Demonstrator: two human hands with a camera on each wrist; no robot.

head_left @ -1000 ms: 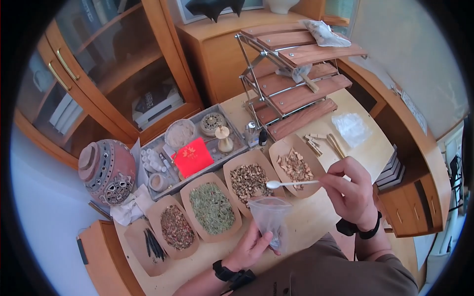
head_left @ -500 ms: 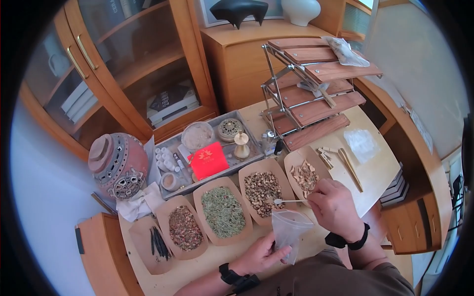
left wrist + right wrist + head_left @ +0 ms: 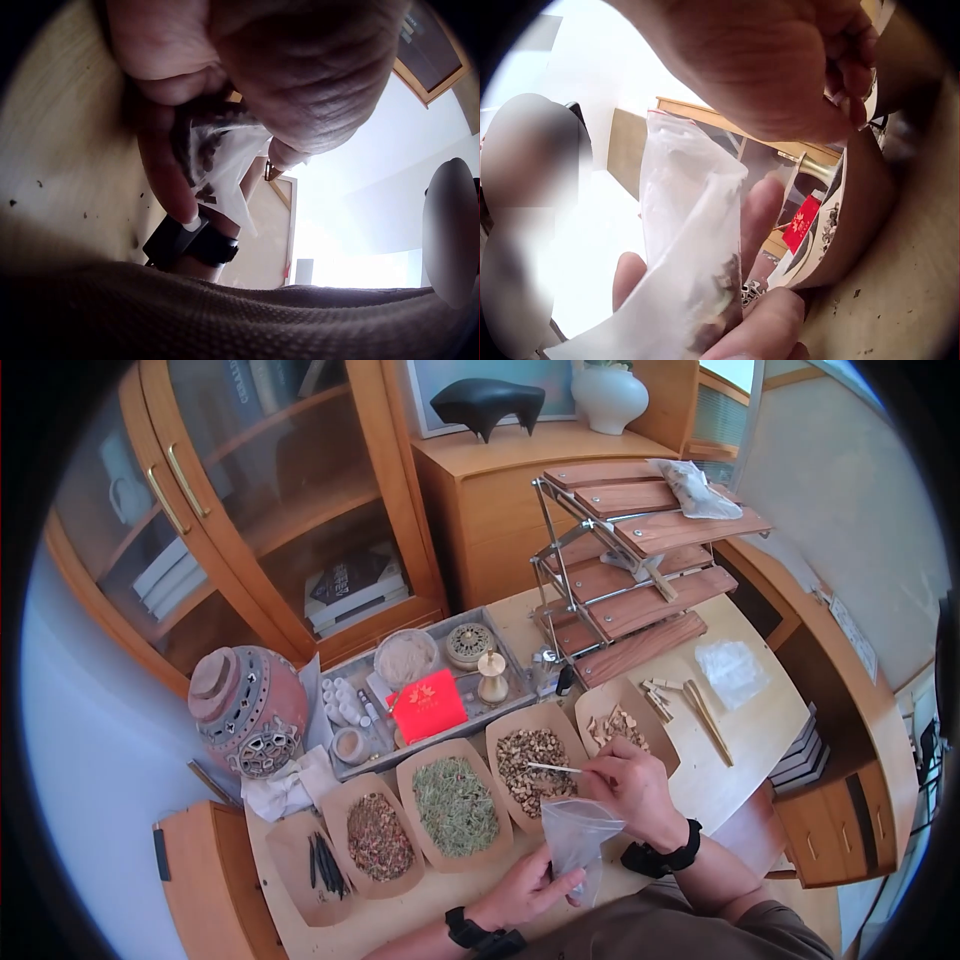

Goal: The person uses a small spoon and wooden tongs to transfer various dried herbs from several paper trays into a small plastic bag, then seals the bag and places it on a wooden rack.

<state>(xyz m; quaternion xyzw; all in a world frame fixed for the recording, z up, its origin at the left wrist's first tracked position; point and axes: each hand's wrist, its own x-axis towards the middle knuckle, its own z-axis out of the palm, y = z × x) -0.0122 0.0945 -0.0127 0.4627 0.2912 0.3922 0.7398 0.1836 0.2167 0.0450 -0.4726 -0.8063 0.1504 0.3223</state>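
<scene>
My left hand (image 3: 522,890) grips a clear plastic zip bag (image 3: 575,830), its mouth upward; in the right wrist view, dried bits show low inside the bag (image 3: 690,217). Between thumb and fingers my right hand (image 3: 635,792) pinches a slim white spoon (image 3: 560,767). The spoon's tip is in the brown chopped dried herbs (image 3: 525,750), which fill a paper tray (image 3: 562,722). That hand overlaps the near part of the end tray (image 3: 625,697) of pale wood-like chips. In the right wrist view its fingers hide the spoon.
Left of these stand paper trays of green herb (image 3: 455,805), reddish mix (image 3: 378,838) and dark pods (image 3: 325,865). Behind is a grey tray (image 3: 490,622) with a red packet (image 3: 428,705) and brass pieces. A folding wooden rack (image 3: 640,585), tongs (image 3: 708,725) and clear plastic (image 3: 730,672) lie rightward.
My right hand has come left and down, bringing the spoon from above the trays into the brown herbs. The left hand keeps hold of the bag. The head view has shifted.
</scene>
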